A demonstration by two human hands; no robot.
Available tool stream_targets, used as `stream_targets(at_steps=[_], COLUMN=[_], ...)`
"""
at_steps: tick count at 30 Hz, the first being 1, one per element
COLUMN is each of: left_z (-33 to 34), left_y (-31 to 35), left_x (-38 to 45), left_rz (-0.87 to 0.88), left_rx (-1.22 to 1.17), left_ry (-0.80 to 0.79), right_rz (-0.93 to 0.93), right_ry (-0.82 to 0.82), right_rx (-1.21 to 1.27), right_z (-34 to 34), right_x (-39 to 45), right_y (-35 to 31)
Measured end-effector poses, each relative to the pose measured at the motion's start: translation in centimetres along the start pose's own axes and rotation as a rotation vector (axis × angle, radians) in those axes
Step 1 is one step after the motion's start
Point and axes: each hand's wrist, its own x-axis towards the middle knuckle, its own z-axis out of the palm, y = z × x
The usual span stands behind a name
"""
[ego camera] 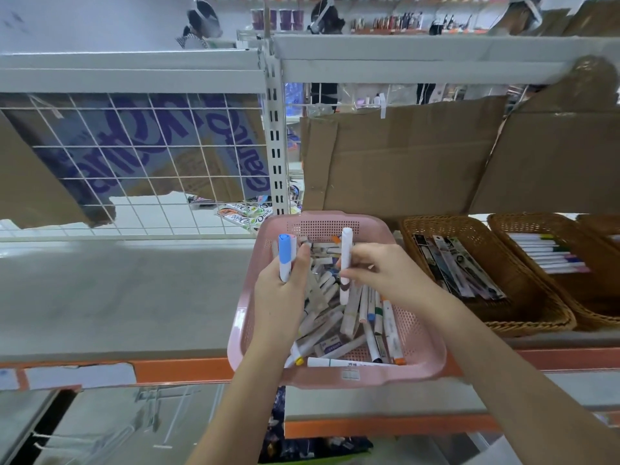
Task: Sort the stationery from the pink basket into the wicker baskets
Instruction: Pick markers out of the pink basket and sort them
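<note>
A perforated pink plastic basket (419,333) heaped with white-barrelled marker pens (349,317) sits on a grey shop shelf (117,297), its near rim overhanging the shelf's orange front edge (181,370). Above the heap, the left hand (281,290) grips a white marker with a blue cap (285,255), held upright over the basket's left side, while the right hand (385,273) pinches a plain white marker (345,263), also upright, over the middle of the pile. Just beside the pink basket on the right stands a rectangular brown wicker basket (523,317) holding long flat packets of pens (459,266) laid diagonally; a second wicker basket (597,307) touches its far side and holds a neat row of slim pens with coloured tips (550,256). The edge of a third wicker container shows at the frame's right border. To the left of the pink basket the grey shelf runs broad and bare toward the frame edge. Behind the baskets, sheets of brown cardboard (402,162) close off the back of the shelf on the right, and a white wire grid panel (134,156) backs the left bay, with a perforated white upright post (276,146) between them. An upper shelf (402,58) hangs low over the baskets, limiting headroom above. Other people's heads are visible beyond it.
</note>
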Motion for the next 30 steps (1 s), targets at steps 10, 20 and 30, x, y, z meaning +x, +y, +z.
stream_targets(at_steps=[10,20,30], left_z=[-0.1,0.1,0.5], left_y=[0.4,0.4,0.7], left_x=[-0.2,-0.5,-0.9], left_rz=[0.015,0.081,0.201], left_rx=[0.010,0.081,0.130], left_ry=[-0.055,-0.055,-0.158], right_rz=[-0.009,0.082,-0.082], right_ry=[0.008,-0.133,-0.161], right_rx=[0.341,-0.231,-0.181], right_z=[1.5,-0.4,-4.3], right_x=[-1.8,-1.8,-0.7], right_y=[-2.4,-2.0,-5.1])
